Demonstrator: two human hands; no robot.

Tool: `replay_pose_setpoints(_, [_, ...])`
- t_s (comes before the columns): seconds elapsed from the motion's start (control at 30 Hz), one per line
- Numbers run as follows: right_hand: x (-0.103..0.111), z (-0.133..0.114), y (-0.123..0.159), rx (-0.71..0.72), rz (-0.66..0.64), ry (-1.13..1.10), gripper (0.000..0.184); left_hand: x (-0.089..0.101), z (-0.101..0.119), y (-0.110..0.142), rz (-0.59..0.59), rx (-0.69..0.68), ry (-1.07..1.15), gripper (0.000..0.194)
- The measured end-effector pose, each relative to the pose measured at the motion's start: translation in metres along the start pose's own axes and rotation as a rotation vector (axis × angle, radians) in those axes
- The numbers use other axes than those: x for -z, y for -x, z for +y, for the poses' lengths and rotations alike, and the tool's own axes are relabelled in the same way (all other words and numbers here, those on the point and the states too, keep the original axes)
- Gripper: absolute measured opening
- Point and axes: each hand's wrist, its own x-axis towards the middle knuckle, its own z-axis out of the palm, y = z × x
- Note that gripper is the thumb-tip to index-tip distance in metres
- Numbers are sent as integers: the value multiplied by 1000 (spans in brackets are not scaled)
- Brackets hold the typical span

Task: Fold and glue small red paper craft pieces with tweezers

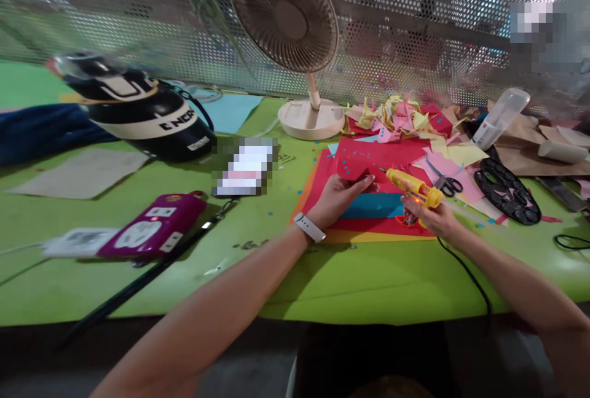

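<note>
My left hand (pixel 338 198) pinches a folded red paper piece (pixel 354 169) over a stack of red, blue and yellow paper sheets (pixel 369 207). A white watch sits on that wrist. My right hand (pixel 431 214) grips a yellow glue gun (pixel 412 187), its nozzle pointing left at the red piece, close to it. The gun's black cord (pixel 465 275) runs back over the table's near edge. The picture is blurred by motion.
A green table (pixel 184 263) carries a beige desk fan (pixel 288 29), a black-and-white helmet (pixel 138 112), a magenta power strip (pixel 154 226), scissors (pixel 445 183), a black paint palette (pixel 507 192), a clear bottle (pixel 500 117) and a heap of folded coloured papers (pixel 396 115). Perforated metal mesh stands behind.
</note>
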Motion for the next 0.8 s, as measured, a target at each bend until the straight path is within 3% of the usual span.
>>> replay_pose_setpoints(0.2, [-2,-10,5,-26,-20,13,40,-1,2,1,-19,-30,-19,42])
replay_pose_setpoints(0.8, [-5,-9,6,12,24,2,42,-1,-1,0,-17,-19,-29,44])
